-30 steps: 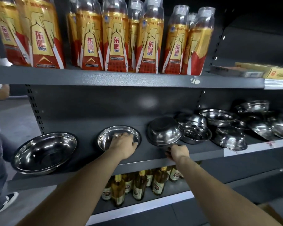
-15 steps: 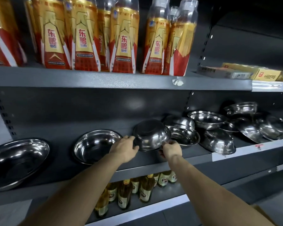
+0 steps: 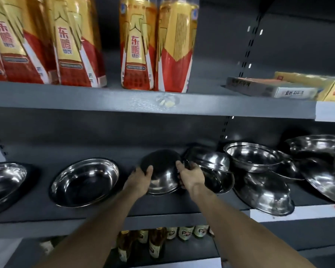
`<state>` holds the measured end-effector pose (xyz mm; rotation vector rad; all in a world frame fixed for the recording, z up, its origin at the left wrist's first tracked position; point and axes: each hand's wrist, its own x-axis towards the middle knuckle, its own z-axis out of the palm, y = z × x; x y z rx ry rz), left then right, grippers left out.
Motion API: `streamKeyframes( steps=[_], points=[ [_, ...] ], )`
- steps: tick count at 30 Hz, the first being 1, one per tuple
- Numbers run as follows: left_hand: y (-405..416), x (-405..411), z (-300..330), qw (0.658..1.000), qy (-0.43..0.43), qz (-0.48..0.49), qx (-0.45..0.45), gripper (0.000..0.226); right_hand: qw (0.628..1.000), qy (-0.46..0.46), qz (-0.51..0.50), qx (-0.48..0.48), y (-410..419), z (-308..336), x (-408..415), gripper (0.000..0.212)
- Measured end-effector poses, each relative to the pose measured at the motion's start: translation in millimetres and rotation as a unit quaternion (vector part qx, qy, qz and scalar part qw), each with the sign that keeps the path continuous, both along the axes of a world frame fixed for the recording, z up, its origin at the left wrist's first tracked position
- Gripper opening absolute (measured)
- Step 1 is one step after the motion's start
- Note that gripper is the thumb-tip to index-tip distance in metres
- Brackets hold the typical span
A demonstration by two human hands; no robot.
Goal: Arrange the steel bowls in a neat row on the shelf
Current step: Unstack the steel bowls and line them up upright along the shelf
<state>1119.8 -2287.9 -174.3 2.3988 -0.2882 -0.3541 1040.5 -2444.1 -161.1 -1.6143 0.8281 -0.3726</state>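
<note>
An upturned steel bowl (image 3: 162,171) stands tilted on the grey middle shelf (image 3: 162,219), its dark base facing me. My left hand (image 3: 138,179) grips its left rim and my right hand (image 3: 190,176) grips its right rim. Left of it two wide steel bowls lie leaning on the shelf, one (image 3: 85,182) close by and one (image 3: 4,180) at the left edge. To the right several steel bowls (image 3: 259,171) lie jumbled, some overlapping and some upside down.
The upper shelf (image 3: 143,102) holds red and gold drink bottles (image 3: 137,45) and flat boxes (image 3: 275,88) at right. Glass bottles (image 3: 155,242) stand on the lower shelf. A white price strip (image 3: 298,211) runs along the shelf edge at right.
My left hand left the second wide bowl and came to the upturned bowl's left rim. My right hand rose from the shelf edge to its right rim. The view shifted right and closer.
</note>
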Motion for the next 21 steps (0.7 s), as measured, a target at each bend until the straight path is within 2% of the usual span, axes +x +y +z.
streamKeyframes(
  steps=[4, 9, 15, 18, 21],
  points=[
    [-11, -4, 0, 0.997, 0.035, 0.045, -0.051, 0.068, 0.999, 0.041, 0.025, -0.013, -5, -2, 2, 0.062],
    [-10, -10, 3, 0.994, 0.033, 0.070, -0.072, 0.064, 0.998, 0.046, 0.033, -0.022, -4, -3, 7, 0.060],
    [2, -23, 11, 0.991, -0.002, 0.092, -0.092, 0.059, 0.998, 0.041, 0.045, -0.031, 5, -5, 2, 0.063],
    [11, -27, 18, 0.989, -0.025, 0.100, -0.107, 0.057, 0.998, 0.015, 0.049, -0.040, 17, 2, -5, 0.059],
    [21, -34, 26, 0.980, -0.067, 0.095, -0.162, 0.051, 0.997, -0.027, 0.059, -0.043, 27, 11, -13, 0.056]
  ],
)
